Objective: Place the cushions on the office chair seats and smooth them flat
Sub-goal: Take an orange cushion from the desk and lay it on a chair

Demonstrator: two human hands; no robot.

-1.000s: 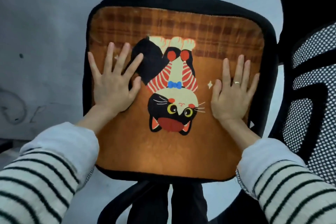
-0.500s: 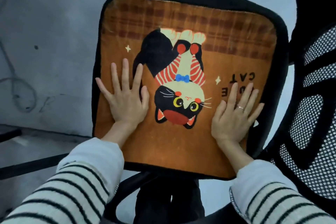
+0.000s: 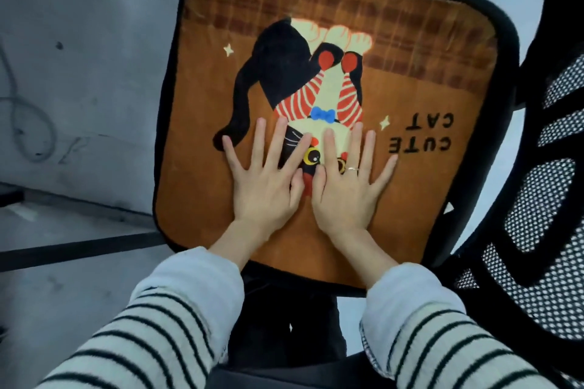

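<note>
An orange-brown cushion (image 3: 202, 110) with a black cat picture and the words CUTE CAT lies flat on the black office chair seat (image 3: 508, 50). Both my hands press on its middle, side by side, thumbs nearly touching. My left hand (image 3: 265, 180) lies flat with fingers spread over the cat's face. My right hand (image 3: 347, 183), with a ring on one finger, lies flat beside it, fingers spread. The cat's face is mostly hidden under my fingers.
The chair's black mesh backrest (image 3: 546, 230) stands at the right. Grey concrete floor (image 3: 79, 73) lies to the left, with a dark chair base leg (image 3: 79, 249) across it. The chair's column and base (image 3: 284, 325) show below the seat's near edge.
Both hands slid inward from the cushion's left and right sides to meet at its middle over the cat's face. The view shifted, showing more of the CUTE CAT lettering.
</note>
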